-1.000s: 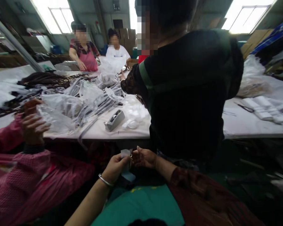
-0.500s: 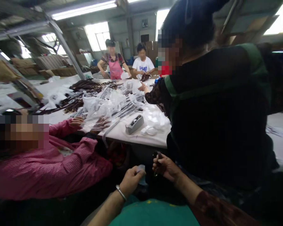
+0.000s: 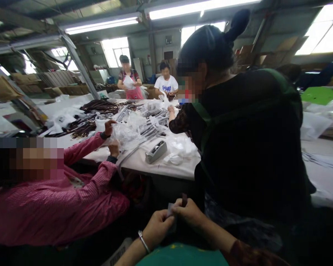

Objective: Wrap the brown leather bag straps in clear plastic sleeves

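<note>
Low in the head view, my left hand (image 3: pixel 156 226), with a silver bracelet at the wrist, pinches a small translucent plastic piece (image 3: pixel 170 209). My right hand (image 3: pixel 191 214) meets it just to the right, its fingertips at the same plastic. A dark brown strap (image 3: pixel 184 200) sticks up out of my right hand's closed fingers; the rest of it is hidden. Both hands are over my lap, above a green apron (image 3: pixel 180 255) and below the table edge.
The white table (image 3: pixel 180 171) ahead bears a grey tape dispenser (image 3: pixel 156 152), crumpled clear bags (image 3: pixel 180 149) and dark straps (image 3: pixel 100 106). A person in pink (image 3: pixel 94 192) sits left; one in black (image 3: pixel 252 147) leans in at right. Two more people are across the table.
My hands have come together at the plastic piece, where they were apart before. The person in pink has raised a clear bag. The person in black has shifted lower in the picture.
</note>
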`<act>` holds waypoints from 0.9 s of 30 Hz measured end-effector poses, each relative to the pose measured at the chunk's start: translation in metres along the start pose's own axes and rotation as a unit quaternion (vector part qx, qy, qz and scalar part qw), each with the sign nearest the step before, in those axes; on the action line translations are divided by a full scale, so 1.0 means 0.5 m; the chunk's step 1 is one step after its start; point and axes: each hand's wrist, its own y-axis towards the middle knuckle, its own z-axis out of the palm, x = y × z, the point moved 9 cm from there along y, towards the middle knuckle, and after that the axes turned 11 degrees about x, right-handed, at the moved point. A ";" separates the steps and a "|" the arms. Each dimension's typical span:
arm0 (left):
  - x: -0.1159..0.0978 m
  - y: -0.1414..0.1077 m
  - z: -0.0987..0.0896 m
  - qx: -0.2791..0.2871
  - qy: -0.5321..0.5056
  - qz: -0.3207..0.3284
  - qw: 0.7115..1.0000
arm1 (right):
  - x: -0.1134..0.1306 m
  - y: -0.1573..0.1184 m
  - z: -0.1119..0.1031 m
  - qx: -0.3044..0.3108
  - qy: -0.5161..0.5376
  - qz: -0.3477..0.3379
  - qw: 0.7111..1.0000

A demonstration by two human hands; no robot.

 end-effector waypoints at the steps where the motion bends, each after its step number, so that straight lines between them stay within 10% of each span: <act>1: -0.019 -0.005 -0.013 -0.017 0.030 0.014 0.999 | -0.004 -0.003 -0.014 -0.023 -0.005 -0.005 1.000; 4: -0.128 -0.037 -0.049 -0.040 0.097 0.079 0.991 | -0.017 -0.008 -0.042 -0.064 -0.006 -0.005 0.998; 7: -0.278 -0.091 -0.040 0.058 0.044 0.138 0.988 | -0.015 -0.004 -0.049 -0.072 0.013 0.001 0.997; 12: -0.479 -0.183 -0.008 0.118 0.082 0.299 0.943 | 0.082 -0.009 -0.045 -0.082 0.043 -0.051 0.994; 17: -0.348 -0.098 -0.060 -0.115 0.194 0.240 0.944 | 0.171 -0.039 -0.040 -0.068 0.036 -0.096 0.992; 21: -0.187 -0.018 -0.039 -0.057 0.106 0.112 0.986 | 0.158 -0.047 -0.036 -0.060 0.068 -0.084 0.992; 27: -0.202 -0.030 -0.015 -0.041 0.104 0.147 0.983 | 0.142 -0.045 -0.026 -0.055 0.065 -0.078 0.993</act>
